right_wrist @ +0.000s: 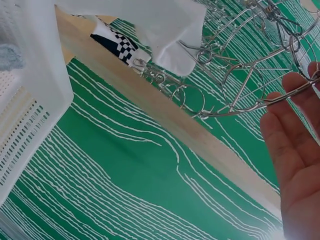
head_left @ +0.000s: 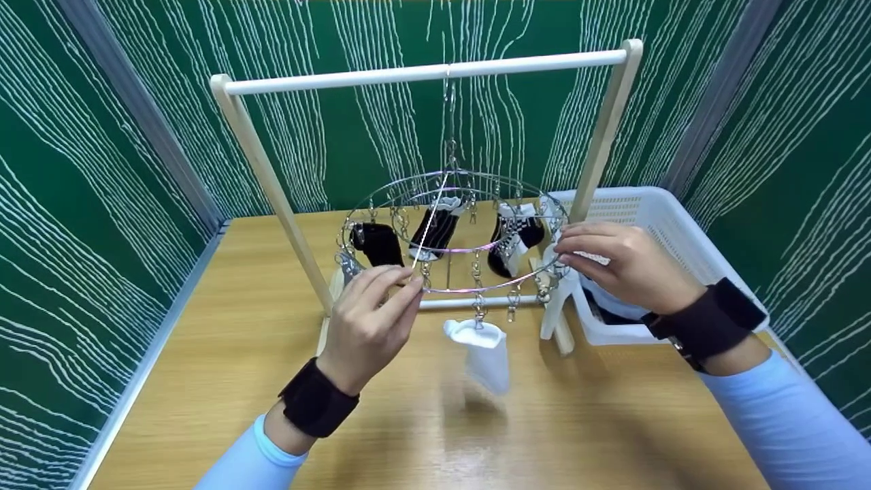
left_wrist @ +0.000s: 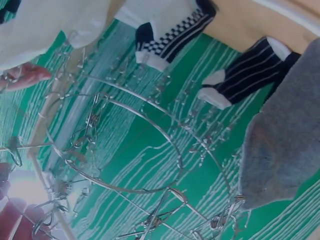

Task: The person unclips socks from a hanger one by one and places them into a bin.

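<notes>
A round wire sock hanger (head_left: 469, 251) with many dangling clips hangs by its hook from a rail. At its front left rim, my left hand (head_left: 371, 323) pinches the wire between thumb and fingers. My right hand (head_left: 622, 262) holds the right rim; in the right wrist view the wire crosses its fingertips (right_wrist: 292, 90). From the front clips hangs a white sock (head_left: 486, 357). Farther back hang a black sock (head_left: 381, 245), a black striped sock (head_left: 435, 228) and a checkered sock (head_left: 503, 258). A grey sock (left_wrist: 280, 130) hangs at the left, mostly hidden behind my left hand in the head view.
A wooden stand with a white rail (head_left: 422, 73) straddles the hanger. Behind the right hand, a white plastic basket (head_left: 670, 204) holds some dark and pale fabric. The wooden table (head_left: 245, 381) is bounded by green walls (head_left: 265, 150) with white wavy lines.
</notes>
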`<action>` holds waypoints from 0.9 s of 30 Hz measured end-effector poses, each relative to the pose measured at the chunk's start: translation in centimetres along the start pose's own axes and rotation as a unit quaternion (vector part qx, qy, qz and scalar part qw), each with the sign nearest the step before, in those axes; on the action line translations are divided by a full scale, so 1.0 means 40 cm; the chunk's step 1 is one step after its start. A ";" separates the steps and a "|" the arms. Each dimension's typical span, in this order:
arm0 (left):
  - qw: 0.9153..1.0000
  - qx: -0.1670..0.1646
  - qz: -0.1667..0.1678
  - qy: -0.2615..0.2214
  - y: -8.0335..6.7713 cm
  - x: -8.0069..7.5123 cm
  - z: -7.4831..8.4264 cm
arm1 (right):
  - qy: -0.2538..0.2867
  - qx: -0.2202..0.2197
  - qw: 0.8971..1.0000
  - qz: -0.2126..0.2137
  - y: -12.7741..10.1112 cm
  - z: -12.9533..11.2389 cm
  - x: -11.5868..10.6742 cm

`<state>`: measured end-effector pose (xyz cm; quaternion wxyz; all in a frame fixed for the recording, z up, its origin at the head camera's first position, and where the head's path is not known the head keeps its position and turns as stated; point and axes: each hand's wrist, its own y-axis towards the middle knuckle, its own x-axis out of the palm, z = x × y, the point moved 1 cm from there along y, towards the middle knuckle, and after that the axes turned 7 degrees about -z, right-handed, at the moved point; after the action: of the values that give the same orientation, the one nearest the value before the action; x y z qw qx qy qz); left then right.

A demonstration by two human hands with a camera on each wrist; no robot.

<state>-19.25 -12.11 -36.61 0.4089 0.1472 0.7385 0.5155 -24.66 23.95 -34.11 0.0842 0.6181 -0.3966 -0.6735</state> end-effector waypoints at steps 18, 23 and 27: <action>0.999 -0.021 -0.002 -0.032 -0.023 0.001 0.010 | -0.020 -0.013 1.000 -0.008 0.025 -0.049 0.016; 0.995 -0.023 -0.049 -0.082 -0.028 0.008 0.042 | -0.025 -0.005 1.000 -0.018 0.027 -0.053 0.015; 0.982 -0.088 -0.133 -0.106 -0.031 0.016 0.065 | -0.019 -0.015 1.000 0.000 0.028 -0.054 0.019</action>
<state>-17.43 -10.56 -38.32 0.5612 0.0650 0.6559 0.5007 -23.31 21.81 -33.82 0.0860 0.6035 -0.3885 -0.6910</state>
